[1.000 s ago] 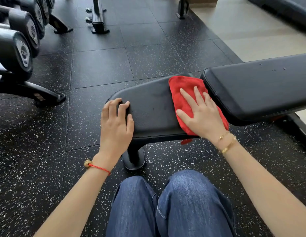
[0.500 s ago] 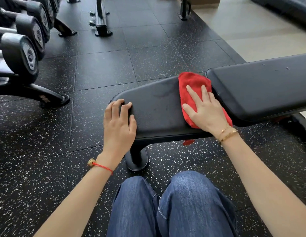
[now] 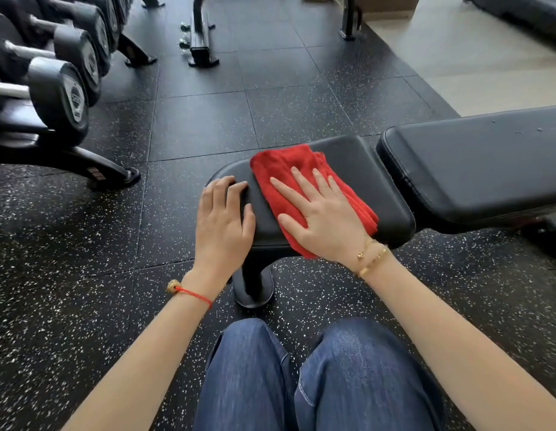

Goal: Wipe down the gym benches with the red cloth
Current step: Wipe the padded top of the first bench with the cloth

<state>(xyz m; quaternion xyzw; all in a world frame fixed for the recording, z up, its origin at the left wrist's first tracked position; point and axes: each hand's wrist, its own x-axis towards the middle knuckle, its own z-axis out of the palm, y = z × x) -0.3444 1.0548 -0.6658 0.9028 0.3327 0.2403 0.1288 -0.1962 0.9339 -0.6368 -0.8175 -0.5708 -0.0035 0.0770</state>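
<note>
A black padded gym bench stands in front of me, with a small seat pad [image 3: 363, 175] and a longer back pad [image 3: 475, 163] running off to the right. The folded red cloth [image 3: 280, 172] lies across the left half of the seat pad. My right hand [image 3: 323, 216] presses flat on the cloth, fingers spread. My left hand [image 3: 222, 225] rests on the seat pad's left end, fingers curled over its edge, holding the pad.
A dumbbell rack [image 3: 62, 98] with several dumbbells stands at the left. The bench's post and foot [image 3: 253, 284] are just ahead of my knees [image 3: 301, 368]. Black equipment feet [image 3: 200, 42] stand on the speckled rubber floor farther back. Pale flooring lies at the upper right.
My right hand has slid the red cloth leftward along the seat pad, from beside the gap at the back pad to near my left hand. My left hand kept its hold.
</note>
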